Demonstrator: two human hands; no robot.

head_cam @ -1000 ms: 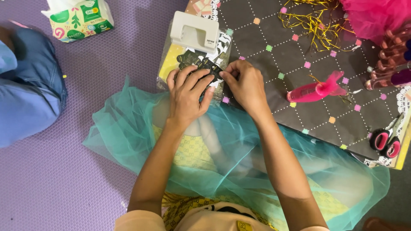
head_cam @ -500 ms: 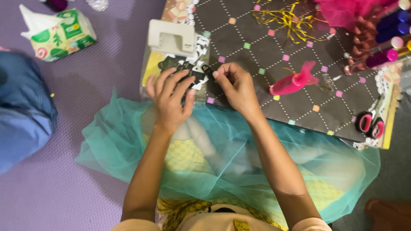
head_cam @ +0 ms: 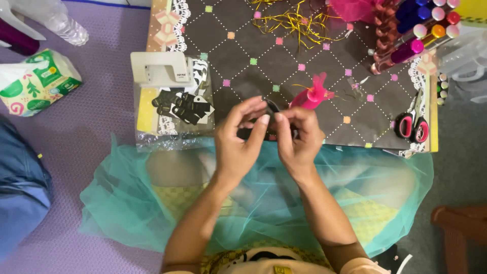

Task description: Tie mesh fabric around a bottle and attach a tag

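The clear packet of black clips (head_cam: 175, 104) now lies untouched at the left of the dark patterned board (head_cam: 243, 45); both hands have moved right, off it. The left hand (head_cam: 238, 137) and right hand (head_cam: 299, 137) meet over the board's near edge, fingertips pinched together on a small dark piece (head_cam: 274, 107), mostly hidden and too blurred to identify. A pink tuft (head_cam: 313, 94) lies just beyond, scissors (head_cam: 412, 124) far right.

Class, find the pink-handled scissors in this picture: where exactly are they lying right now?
In the head view, the scissors lie near the right edge of the dark patterned board, right of the right hand and below the markers.
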